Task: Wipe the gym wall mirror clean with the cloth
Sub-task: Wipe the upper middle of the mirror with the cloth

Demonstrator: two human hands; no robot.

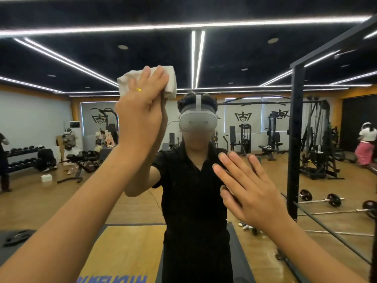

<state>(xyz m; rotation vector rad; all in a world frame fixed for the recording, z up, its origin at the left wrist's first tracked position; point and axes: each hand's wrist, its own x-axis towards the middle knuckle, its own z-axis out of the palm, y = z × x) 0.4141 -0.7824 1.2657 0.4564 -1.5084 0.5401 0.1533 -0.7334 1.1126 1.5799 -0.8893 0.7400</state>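
The wall mirror (255, 58) fills the view and reflects the gym and me. My left hand (140, 113) is raised at the upper left of centre and presses a crumpled white cloth (171, 80) flat against the glass, fingers straight over it, a yellow ring on one finger. My right hand (251, 193) lies flat on the mirror at chest height, right of centre, fingers spread, holding nothing. The lower part of the cloth is hidden behind my left hand.
A black steel rack (295, 139) rises at the right, with barbells (320, 199) on the floor beside it. Weight machines, benches, dumbbell racks and other people show in the reflection. A yellow and grey mat (126, 248) lies below.
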